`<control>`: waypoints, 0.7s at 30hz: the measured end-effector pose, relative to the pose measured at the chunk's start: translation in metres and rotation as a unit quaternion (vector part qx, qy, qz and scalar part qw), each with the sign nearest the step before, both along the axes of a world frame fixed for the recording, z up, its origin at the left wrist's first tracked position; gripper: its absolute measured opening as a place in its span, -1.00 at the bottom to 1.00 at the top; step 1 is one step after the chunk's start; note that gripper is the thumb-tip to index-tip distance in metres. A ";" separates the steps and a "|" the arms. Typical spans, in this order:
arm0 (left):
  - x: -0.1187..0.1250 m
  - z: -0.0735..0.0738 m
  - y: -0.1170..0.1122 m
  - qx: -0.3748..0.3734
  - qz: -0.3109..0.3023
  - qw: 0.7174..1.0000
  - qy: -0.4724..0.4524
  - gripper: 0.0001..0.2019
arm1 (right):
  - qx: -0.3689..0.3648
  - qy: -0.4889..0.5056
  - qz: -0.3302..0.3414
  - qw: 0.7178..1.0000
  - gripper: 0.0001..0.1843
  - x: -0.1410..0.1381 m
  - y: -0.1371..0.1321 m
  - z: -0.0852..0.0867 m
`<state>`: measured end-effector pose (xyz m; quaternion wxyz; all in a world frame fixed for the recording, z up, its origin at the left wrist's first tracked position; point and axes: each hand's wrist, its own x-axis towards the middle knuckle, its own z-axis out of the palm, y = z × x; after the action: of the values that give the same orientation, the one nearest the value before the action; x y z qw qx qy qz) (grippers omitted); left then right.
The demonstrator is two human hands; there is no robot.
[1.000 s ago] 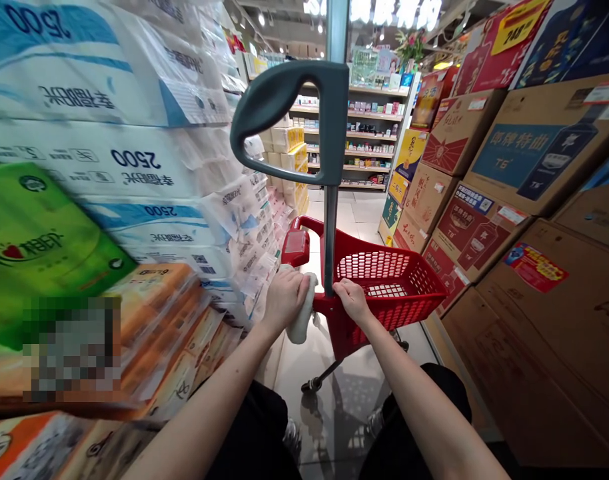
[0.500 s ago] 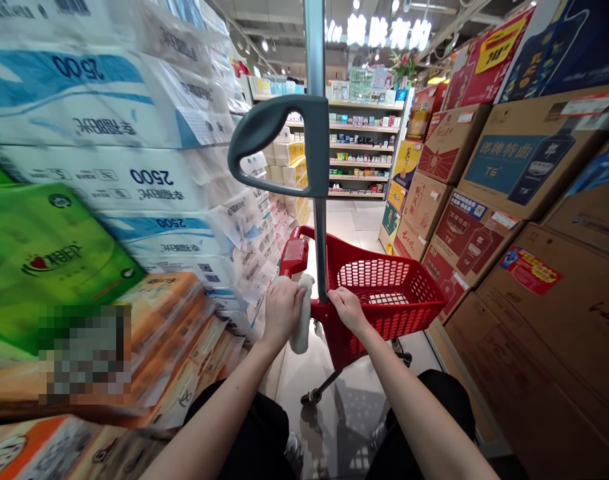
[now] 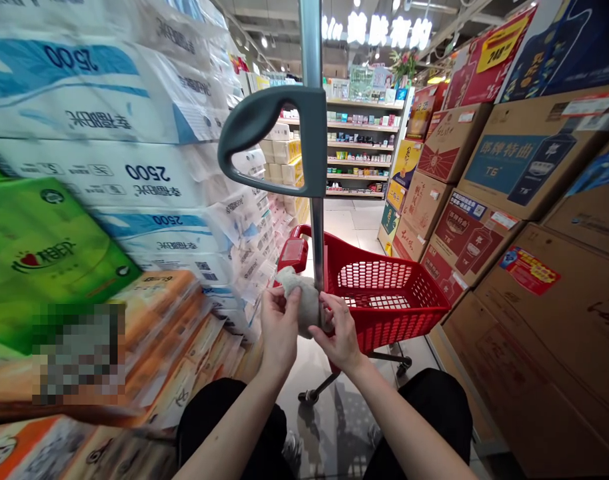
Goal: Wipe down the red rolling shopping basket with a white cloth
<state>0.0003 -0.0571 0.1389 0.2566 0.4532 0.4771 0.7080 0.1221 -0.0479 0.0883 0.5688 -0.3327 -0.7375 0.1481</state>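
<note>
A pale grey cloth (image 3: 306, 307) is bunched in front of the lower end of a metal pole (image 3: 317, 240). My left hand (image 3: 278, 327) pinches the cloth between thumb and fingers on its left side. On the right side, my right hand (image 3: 343, 337) has its thumb and fingertips curled round the cloth's edge, close to the pole. Behind the hands stands a red basket trolley (image 3: 394, 300) with perforated walls and wheels. A dark grey loop handle (image 3: 312, 143) sits higher up on the pole.
Wrapped tissue packs (image 3: 109, 167) are stacked along the left, with a green pack (image 3: 59, 260) and orange packs lower down. Cardboard cartons (image 3: 504, 160) rise on the right. Shelves of small goods (image 3: 359, 143) stand at the aisle's far end. My knees flank the trolley's near wheel.
My right hand has left the trolley's rim beside the pole and come to the cloth. The cloth has moved slightly right, from hanging under my left hand to being bunched between both hands.
</note>
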 end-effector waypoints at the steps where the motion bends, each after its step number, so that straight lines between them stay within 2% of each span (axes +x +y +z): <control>1: 0.004 -0.001 0.000 -0.008 -0.018 1.000 -0.004 -0.78 | -0.007 0.000 -0.003 1.000 -0.39 -0.003 0.000 0.002; 5: 0.004 0.004 0.005 -0.036 -0.095 0.993 0.062 -0.75 | -0.037 0.035 -0.027 0.998 -0.64 -0.005 0.005 0.018; 8: -0.016 0.016 0.015 -0.032 -0.094 0.970 0.222 -0.77 | -0.040 0.088 -0.059 0.994 -0.70 0.003 0.007 0.030; 9: -0.025 0.020 0.019 -0.022 -0.074 0.952 0.296 -0.78 | -0.043 0.109 -0.073 0.990 -0.71 0.006 0.007 0.034; 11: -0.044 0.022 0.029 0.002 -0.039 0.893 0.448 -0.79 | -0.055 0.155 -0.099 0.981 -0.69 0.012 0.008 0.039; 14: -0.063 0.012 0.045 0.059 -0.075 0.806 0.584 -0.72 | -0.075 0.206 -0.116 0.969 -0.65 0.015 0.015 0.046; 17: -0.066 -0.004 0.054 0.098 -0.081 0.781 0.612 -0.69 | -0.074 0.230 -0.119 0.963 -0.62 0.011 0.030 0.059; 21: -0.057 -0.013 0.056 0.114 -0.068 0.784 0.607 -0.70 | -0.030 0.257 -0.135 0.956 -0.60 0.005 0.054 0.093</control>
<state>-0.0567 -0.0013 0.1263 -0.0923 0.8463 0.4184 0.3165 0.1267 0.0058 0.1812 0.7436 -0.3970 -0.5096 0.1724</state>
